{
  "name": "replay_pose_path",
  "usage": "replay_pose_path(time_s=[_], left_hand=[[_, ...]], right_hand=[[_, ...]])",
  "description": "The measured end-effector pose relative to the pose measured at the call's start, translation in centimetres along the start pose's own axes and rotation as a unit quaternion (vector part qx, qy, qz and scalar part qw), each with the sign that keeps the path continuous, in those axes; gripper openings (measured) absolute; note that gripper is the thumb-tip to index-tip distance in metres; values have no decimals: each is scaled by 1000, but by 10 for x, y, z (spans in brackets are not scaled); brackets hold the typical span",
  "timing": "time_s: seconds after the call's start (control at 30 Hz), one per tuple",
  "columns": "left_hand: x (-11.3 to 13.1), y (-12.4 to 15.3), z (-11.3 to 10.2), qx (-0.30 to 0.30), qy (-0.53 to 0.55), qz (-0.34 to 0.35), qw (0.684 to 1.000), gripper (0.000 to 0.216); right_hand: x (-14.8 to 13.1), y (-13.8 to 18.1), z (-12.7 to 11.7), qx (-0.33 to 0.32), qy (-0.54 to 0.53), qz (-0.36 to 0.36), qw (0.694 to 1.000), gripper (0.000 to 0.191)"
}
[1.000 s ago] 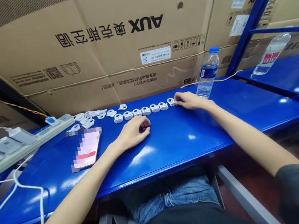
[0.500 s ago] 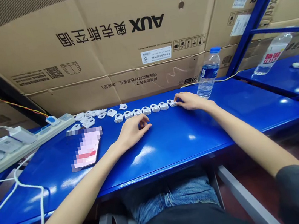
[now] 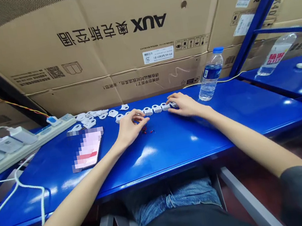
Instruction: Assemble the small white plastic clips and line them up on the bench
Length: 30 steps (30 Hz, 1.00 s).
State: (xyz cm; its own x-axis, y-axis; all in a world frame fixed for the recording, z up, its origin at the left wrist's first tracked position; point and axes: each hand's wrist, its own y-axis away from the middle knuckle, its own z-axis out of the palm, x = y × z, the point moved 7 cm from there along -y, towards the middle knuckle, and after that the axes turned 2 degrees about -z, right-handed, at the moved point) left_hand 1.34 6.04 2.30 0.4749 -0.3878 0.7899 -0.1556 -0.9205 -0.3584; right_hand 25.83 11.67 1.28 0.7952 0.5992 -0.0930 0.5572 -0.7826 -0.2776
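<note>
Small white plastic pieces [image 3: 156, 108], each with a round hole and short prongs, stand side by side in a row on the blue table [image 3: 173, 140]. My left hand [image 3: 130, 127] is at the row's left part, hiding some pieces; its fingers are curved, with a gap between thumb and forefinger. Small red spots [image 3: 148, 130] show just below its fingertips; I cannot make out what they are. My right hand [image 3: 186, 105] reaches over the row's right end, thumb and fingers apart around the last pieces, partly covering them.
More white pieces lie loose [image 3: 90, 117] at the back left. A phone [image 3: 89, 148] lies left of my left hand. A power strip [image 3: 31, 144] with chargers and cables is at the far left. A water bottle [image 3: 211, 76] stands behind my right hand. A cardboard sheet [image 3: 118, 56] backs the table.
My left hand has moved up to the row and now covers pieces there. My right hand has shifted slightly left, its fingers spreading over the row's right end.
</note>
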Motion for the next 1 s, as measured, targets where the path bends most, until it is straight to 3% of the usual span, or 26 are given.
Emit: replay_pose_path(time_s=[0.23, 0.43, 0.73, 1.0], left_hand=[[-16, -2, -1, 2, 115, -94, 989, 49], [-19, -2, 2, -6, 155, -133, 979, 51], [-2, 7, 21, -109, 120, -43, 986, 40], [8, 14, 28, -126, 97, 8, 987, 36]], right_hand=[[-11, -2, 5, 7, -7, -21, 1000, 31], [-21, -1, -7, 36, -39, -28, 998, 31], [-44, 2, -10, 31, -68, -89, 993, 26], [-59, 7, -15, 19, -83, -138, 987, 24]])
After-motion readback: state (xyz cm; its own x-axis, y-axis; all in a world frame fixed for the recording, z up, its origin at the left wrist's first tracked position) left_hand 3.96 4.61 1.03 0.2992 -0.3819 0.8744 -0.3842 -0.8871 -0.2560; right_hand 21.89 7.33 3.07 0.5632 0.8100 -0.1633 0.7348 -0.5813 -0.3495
